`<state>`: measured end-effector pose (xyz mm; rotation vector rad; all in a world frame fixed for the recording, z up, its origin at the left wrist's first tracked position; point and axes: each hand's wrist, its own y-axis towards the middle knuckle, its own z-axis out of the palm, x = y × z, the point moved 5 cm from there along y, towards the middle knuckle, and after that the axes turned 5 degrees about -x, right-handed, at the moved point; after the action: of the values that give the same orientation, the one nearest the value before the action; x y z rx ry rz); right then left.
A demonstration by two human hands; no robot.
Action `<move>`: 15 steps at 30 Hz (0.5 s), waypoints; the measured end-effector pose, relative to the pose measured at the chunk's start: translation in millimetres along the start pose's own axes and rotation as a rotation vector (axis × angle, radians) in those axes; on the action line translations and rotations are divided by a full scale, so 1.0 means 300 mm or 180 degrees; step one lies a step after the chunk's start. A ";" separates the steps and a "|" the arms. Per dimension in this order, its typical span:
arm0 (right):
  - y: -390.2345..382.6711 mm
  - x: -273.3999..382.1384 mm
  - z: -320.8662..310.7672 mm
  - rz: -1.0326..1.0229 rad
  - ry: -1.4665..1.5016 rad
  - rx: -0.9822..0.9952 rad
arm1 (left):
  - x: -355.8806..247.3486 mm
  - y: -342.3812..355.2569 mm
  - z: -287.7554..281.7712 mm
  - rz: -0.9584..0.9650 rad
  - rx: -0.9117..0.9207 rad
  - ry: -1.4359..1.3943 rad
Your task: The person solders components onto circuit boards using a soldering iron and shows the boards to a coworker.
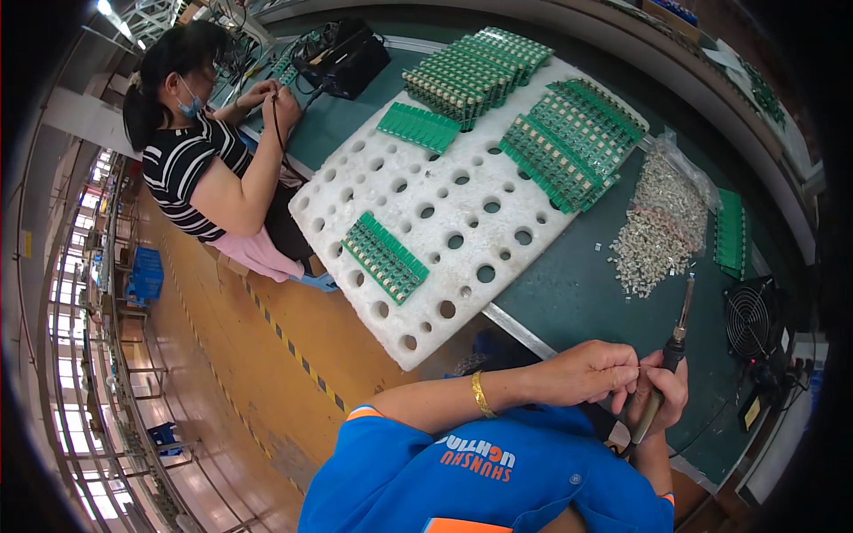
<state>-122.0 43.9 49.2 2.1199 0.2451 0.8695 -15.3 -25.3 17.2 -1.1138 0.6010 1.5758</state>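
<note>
In my right hand (665, 400) I hold a soldering iron (675, 348), its metal tip slanting up and away from me. My left hand (593, 373), below a gold bracelet (482, 394), is closed in a pinch right beside the right hand. Something thin seems to lie between the two hands, too small to make out. Ahead of the iron's tip lies a heap of small whitish components (653, 240), partly in a clear plastic bag (680, 169). A green circuit board panel (386, 258) with a row of pale components rests on a white foam board (404, 333) to the left.
Stacked green panels (475, 75) and more populated panels (577, 142) sit on the foam's far side, near a bare-looking panel (418, 129). A black fan (751, 318) stands at the right, beside green boards (731, 233). A co-worker (218, 151) works at the far left near a black box (342, 58).
</note>
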 end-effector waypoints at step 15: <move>-0.052 -0.037 0.009 0.0079 0.0370 -0.0061 | -0.185 -0.686 -0.450 0.0732 -0.4296 0.1845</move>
<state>-126.8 47.5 30.7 2.0612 0.2699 1.0075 224.6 -99.7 40.9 -2.6224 -0.1002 1.8384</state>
